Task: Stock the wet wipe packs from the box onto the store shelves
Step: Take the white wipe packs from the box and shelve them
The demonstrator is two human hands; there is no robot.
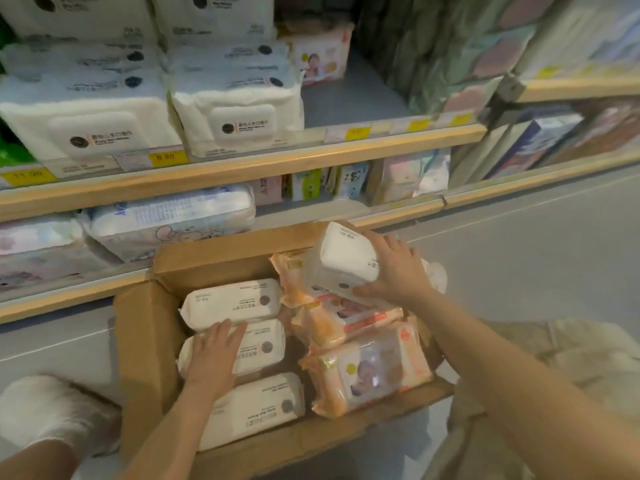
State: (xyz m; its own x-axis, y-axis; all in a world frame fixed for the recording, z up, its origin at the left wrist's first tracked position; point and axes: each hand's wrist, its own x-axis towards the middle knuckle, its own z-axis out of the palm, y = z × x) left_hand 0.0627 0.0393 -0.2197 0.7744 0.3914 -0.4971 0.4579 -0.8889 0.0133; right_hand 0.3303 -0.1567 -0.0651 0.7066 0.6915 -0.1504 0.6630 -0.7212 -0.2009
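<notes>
**Over the box: two hands, white packs**

Right hand [394,268] grasps a tilted white wipe pack [341,261] above orange packs [367,368]. Left hand [211,355] lies flat, fingers relaxed, on the middle white pack [263,348] inside the cardboard box [145,348]. Shelves [242,168] behind hold matching packs.

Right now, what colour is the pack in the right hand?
White, with small dark print; the head view shows the pack held by the right hand.

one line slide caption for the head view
Right hand lifts a white wipe pack from the cardboard box; left hand rests on another.
</notes>
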